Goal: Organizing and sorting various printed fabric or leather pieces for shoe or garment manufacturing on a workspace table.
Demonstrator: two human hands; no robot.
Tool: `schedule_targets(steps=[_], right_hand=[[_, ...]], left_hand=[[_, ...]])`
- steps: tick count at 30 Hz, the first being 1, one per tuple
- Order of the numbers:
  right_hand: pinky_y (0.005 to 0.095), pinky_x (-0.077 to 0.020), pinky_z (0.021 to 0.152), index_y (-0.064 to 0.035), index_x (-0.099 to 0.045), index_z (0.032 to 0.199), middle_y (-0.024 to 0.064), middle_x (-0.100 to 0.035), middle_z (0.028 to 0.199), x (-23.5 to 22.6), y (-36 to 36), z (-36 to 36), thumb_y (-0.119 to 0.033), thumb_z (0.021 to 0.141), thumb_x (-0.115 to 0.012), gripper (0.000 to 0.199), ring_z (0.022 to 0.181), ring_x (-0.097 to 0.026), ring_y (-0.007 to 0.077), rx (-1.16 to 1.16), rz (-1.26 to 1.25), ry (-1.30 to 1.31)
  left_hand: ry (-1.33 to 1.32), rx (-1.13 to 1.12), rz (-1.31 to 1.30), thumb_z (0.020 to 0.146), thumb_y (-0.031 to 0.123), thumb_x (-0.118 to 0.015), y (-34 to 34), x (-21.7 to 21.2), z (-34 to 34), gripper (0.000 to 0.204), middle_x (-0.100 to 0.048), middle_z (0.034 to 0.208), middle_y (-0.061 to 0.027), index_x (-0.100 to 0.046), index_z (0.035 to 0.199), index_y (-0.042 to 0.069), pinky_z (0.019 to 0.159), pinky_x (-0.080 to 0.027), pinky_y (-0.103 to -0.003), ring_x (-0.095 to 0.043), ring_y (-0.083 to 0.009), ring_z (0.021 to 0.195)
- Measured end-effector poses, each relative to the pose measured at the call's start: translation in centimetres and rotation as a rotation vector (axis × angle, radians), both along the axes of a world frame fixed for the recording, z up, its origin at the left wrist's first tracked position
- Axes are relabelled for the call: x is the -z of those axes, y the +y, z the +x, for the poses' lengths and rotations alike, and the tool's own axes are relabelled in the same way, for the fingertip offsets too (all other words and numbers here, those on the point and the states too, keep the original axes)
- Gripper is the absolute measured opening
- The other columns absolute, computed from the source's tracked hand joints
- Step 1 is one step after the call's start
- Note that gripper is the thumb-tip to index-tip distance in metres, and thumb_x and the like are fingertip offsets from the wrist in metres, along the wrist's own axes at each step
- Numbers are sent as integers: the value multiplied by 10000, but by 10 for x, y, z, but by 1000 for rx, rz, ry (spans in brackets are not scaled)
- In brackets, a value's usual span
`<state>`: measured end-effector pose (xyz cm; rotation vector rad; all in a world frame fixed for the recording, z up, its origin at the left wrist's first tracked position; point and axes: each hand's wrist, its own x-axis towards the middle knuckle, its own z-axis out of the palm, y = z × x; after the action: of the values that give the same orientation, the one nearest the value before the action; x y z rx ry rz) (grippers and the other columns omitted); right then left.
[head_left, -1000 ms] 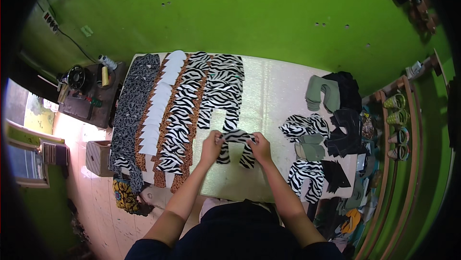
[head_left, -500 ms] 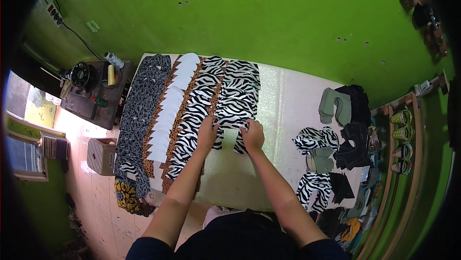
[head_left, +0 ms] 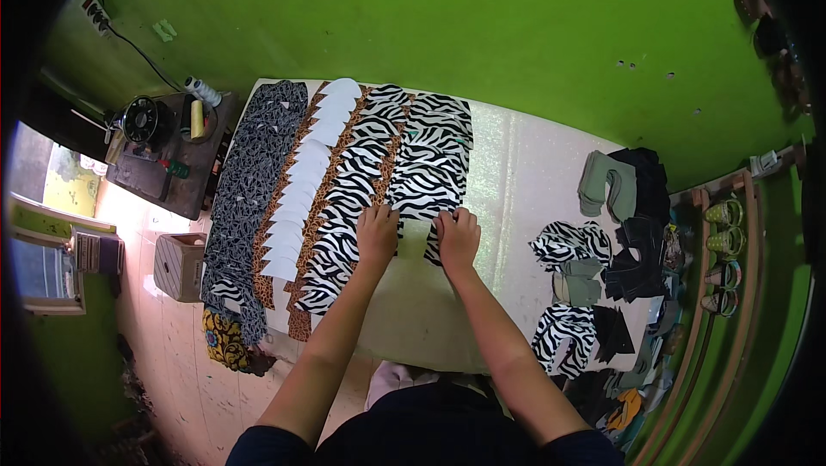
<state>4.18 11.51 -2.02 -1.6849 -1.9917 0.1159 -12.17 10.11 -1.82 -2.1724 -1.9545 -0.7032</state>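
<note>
My left hand [head_left: 378,236] and my right hand [head_left: 458,238] are side by side at the near end of a column of overlapping zebra-print pieces [head_left: 430,160]. Between them lies a U-shaped zebra-print piece [head_left: 419,208], its open side toward me. Curled fingers of each hand grip one side of it, covering most of its two arms. Left of my left hand runs a second zebra-print row [head_left: 334,268], overlapping leopard-print pieces [head_left: 299,325]. Beyond that is a row of white rounded pieces [head_left: 292,216], then dark grey patterned pieces [head_left: 249,165].
On the table's [head_left: 508,182] right side sit stacks of green pieces [head_left: 594,186], zebra-print pieces [head_left: 564,333] and black pieces [head_left: 637,268]. A wooden rack with sandals [head_left: 724,242] stands against the right wall. At left are a dark side table [head_left: 163,178] with thread spools and a box [head_left: 178,268].
Both hands have drawn the zebra-print piece up against the column, and more of each hand now covers its arms. The view has shifted slightly.
</note>
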Motion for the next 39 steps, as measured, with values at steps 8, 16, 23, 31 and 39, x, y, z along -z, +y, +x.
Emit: schedule_targets(steps=[8,16,23,31,39], right_hand=[[452,-368,895,-84,-558,1129,195,-467,1191,-10,-54,34,-160,754,-604,385,1108,-438,366,-216,-52,63],[456,-360,897,-52,-562,1064,161,-486,1107,-45,-171,169,-67,732,-584,333,1071,-451,348,-121,-49,95],[483,-318,925,-48,-541,1101,160,-473,1099,-36,-212,286,-73,718,-573,385,1077,-433,340,128,-28,-127],[461,-319,956,-81,-557,1096,124,-495,1080,-49,-217,329,-148,753,-592,352,1064,-455,292,24,-59,-125],[385,-411,825,-86,-561,1105,101,-522,1015,-73,-215,324,-182,787,-592,334,954,-510,275,-110,-107,55]], left_hand=[[85,3,-145,724,113,-540,-45,-22,62,349,-550,1032,-119,-568,1057,14,865,-372,-373,-508,-272,965],[-312,400,-332,749,146,-566,-137,-36,194,233,-573,955,-99,-576,956,41,753,-419,-388,-549,-272,876],[-328,526,-502,726,257,-659,-159,-51,300,469,-545,1021,-151,-519,1102,14,754,-449,-390,-546,-307,902],[-419,290,-495,760,249,-643,-176,-50,336,514,-507,1022,-186,-478,1168,-18,786,-447,-395,-506,-345,941],[-394,168,-380,754,252,-662,-195,-70,326,537,-524,1074,-161,-483,1190,-3,804,-448,-366,-521,-322,972]])
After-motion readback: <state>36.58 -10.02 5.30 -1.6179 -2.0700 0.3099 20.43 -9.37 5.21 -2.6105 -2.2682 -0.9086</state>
